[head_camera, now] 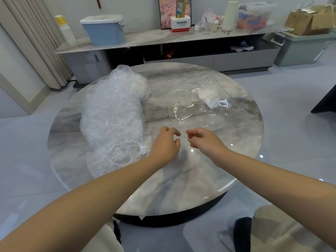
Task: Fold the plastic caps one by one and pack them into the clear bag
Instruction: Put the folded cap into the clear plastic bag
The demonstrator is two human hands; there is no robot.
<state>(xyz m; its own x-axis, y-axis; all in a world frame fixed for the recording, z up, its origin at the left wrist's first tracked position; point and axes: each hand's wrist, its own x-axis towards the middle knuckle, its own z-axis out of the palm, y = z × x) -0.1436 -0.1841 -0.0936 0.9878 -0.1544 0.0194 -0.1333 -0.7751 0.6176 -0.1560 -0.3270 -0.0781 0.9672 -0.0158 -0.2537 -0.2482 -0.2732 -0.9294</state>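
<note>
You are hovering your left hand [166,142] and right hand [203,140] over the tabletop [181,179], fingers loosely curled, holding nothing, between the heap of plastic caps [112,120] and the clear bag [196,104], probably positioning for the next cap.

Round grey-white marble-patterned table [190,179] on dark base, glossy, with small light reflections. Pale grey glossy tiled floor [291,99]. Long low grey cabinet with marble top [163,36] against white wall [138,8]. On it: light blue plastic bin with white lid [104,30], white-and-red Panasonic box [181,24], tall cream cylinder [230,15], brown cardboard box [309,20]. Framed pink picture [168,10] leaning on wall. Beige pleated curtain [31,42] at left. Pale green storage tub [301,50] on floor at right.
</note>
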